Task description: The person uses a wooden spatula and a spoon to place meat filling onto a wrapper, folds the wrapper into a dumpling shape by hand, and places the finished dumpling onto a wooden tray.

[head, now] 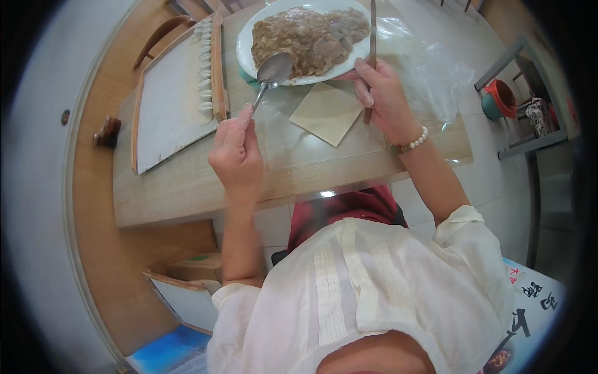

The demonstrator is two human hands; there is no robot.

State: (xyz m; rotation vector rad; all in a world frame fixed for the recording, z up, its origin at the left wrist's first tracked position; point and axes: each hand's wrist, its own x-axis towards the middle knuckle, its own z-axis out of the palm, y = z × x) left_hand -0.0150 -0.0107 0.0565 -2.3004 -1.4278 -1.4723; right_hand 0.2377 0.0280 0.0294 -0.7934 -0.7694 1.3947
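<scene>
My left hand grips the handle of a metal spoon, whose bowl is at the near edge of a heap of minced filling. Greyish pieces, perhaps shrimp, lie at the heap's right side. The heap sits on a white oval plate. With my right hand I hold a thin wooden stick upright in the picture, beside the plate's right rim. Between my hands, a stack of square dough wrappers lies on the table, just below the plate.
A wood-framed tray at the left carries a row of white dumplings along its right side. Clear plastic bags lie right of the plate on the wooden table. A red-lined bin stands on the floor, right.
</scene>
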